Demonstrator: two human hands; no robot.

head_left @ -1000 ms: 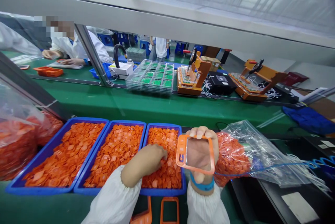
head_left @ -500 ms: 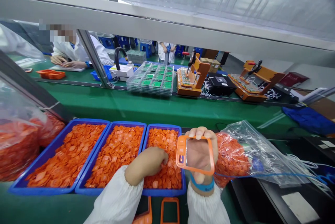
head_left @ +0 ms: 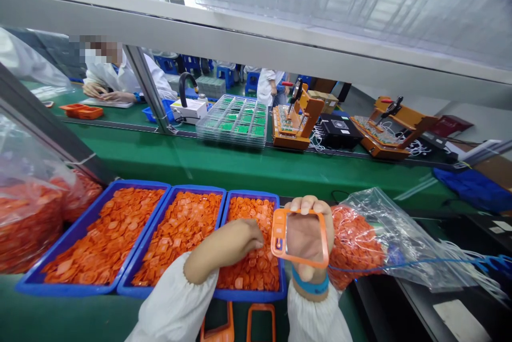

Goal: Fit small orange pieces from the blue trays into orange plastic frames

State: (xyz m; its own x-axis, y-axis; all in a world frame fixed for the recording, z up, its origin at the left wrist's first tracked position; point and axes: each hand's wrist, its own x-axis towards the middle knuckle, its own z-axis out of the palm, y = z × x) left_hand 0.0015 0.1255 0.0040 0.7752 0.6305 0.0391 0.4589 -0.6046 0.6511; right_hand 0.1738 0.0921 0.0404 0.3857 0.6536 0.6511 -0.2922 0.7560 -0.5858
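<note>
My right hand (head_left: 311,204) grips an orange plastic frame (head_left: 279,229) with a large square window, fingers over its top edge and the palm showing through the window. My left hand (head_left: 241,236) hovers over the right-hand blue tray (head_left: 280,283), which holds many small orange plastic pieces (head_left: 256,272). Its fingers are curled together close to the frame's left side; whatever they pinch is hidden. Two more orange frames, one (head_left: 220,333) darker inside its window and one open frame (head_left: 261,308), lie on the green bench below the tray.
Two more blue trays (head_left: 116,291) of orange pieces stand to the left, beside a plastic bag (head_left: 28,224). Another bag (head_left: 356,240) lies right. Behind are clear trays with green boards (head_left: 232,120), orange clamp fixtures (head_left: 294,128) and a co-worker (head_left: 120,80). A metal beam (head_left: 240,32) crosses overhead.
My left hand has risen slightly out of the orange pieces and moved right, toward the frame. My right hand keeps its hold on the frame. A standing person in the background has shifted right.
</note>
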